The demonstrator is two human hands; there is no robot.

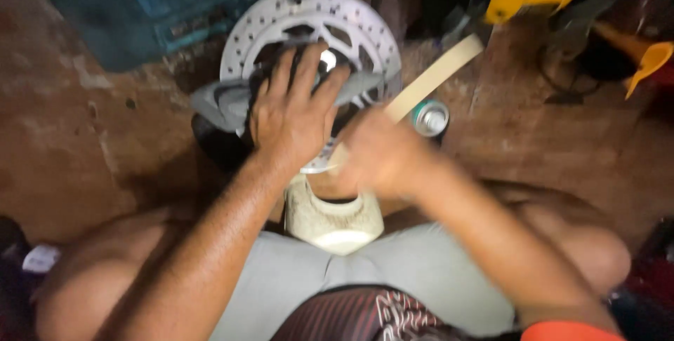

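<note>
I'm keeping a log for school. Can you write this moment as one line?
left hand: pressing on brake disc | right hand: gripping wooden handle, blurred | spray can: beside disc

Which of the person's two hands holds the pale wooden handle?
The right hand grips the pale wooden handle. The left hand instead lies spread on the drilled brake disc.

1. The person's left hand [295, 120] lay palm-down with fingers spread wide, its bare forearm stretched forward from the lower left.
2. The right hand [382, 155], blurred, was curled into a closed grip, its forearm angled in from the lower right.
</note>
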